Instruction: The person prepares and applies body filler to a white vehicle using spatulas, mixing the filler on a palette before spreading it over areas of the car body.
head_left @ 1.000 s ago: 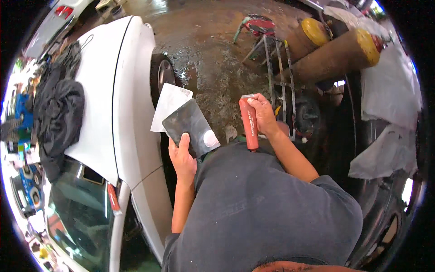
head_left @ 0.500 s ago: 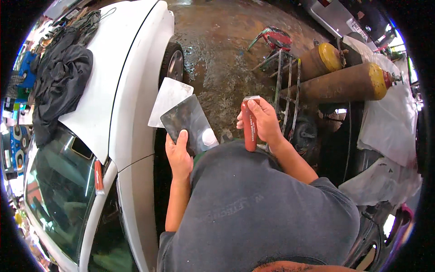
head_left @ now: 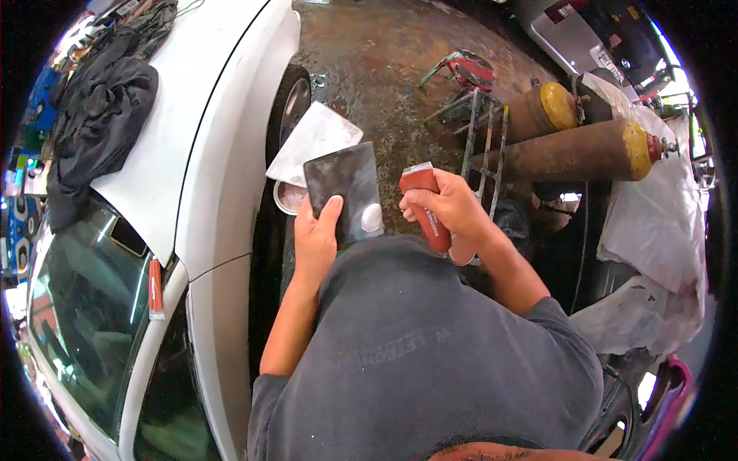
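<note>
My left hand (head_left: 317, 234) grips a dark flat mixing plate (head_left: 338, 180) by its near left edge, thumb on top. A round dab of white paste (head_left: 372, 218) sits at the plate's near right corner. In my closed right hand (head_left: 453, 206) is a red-brown squeeze tube (head_left: 432, 223), tilted, its flat pale end up and to the left. Behind the dark plate shows a white flat sheet (head_left: 314, 142), partly over a round open tin (head_left: 287, 201); I cannot tell what supports the sheet.
A white car (head_left: 223, 146) stands at my left, with black cloth (head_left: 104, 115) on it and a second red-brown tube (head_left: 156, 288) by the windscreen. Two gas cylinders (head_left: 569, 150), a metal ladder-like frame (head_left: 484, 146) and a red stool (head_left: 469, 69) lie ahead right.
The tube has tilted from upright, its pale end going left. My left hand and the dark plate have moved right and slightly up in view. The tin now shows beneath the sheet.
</note>
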`<state>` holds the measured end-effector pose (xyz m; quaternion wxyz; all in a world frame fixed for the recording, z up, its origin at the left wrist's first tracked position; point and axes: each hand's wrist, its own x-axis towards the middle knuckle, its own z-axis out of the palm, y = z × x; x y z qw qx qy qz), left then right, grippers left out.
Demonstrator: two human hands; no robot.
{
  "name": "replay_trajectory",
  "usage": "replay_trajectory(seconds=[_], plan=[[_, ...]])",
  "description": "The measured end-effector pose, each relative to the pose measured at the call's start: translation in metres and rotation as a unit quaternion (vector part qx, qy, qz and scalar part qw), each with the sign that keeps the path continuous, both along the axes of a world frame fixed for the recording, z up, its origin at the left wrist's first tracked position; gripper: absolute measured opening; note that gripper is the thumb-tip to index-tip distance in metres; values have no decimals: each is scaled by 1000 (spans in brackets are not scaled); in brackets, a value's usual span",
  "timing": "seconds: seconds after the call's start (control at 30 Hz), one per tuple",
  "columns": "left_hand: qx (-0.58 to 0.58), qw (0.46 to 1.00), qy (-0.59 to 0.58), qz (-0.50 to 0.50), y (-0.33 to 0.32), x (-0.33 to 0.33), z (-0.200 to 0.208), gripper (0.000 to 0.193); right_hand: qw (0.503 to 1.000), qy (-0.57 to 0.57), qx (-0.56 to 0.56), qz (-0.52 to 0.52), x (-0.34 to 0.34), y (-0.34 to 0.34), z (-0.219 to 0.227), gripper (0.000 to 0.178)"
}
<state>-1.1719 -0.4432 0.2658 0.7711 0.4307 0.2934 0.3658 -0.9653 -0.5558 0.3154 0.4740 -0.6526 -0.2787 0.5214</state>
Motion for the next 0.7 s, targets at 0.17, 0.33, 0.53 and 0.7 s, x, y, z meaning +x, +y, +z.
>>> replay_trajectory(seconds=[0.17,0.33,0.53,0.7], plan=[[56,997,39,-36,-2,6,7,27,993,-73,-34,84,-1,7,17,20],[76,996,26,-49,-4,7,1,26,979,-148,-35,137,-4,11,29,18],[110,993,20,-46,-9,8,7,25,971,-170,-45,161,-9,15,38,18],[141,988,39,-49,-8,6,2,25,955,-224,-39,192,-10,17,41,17]])
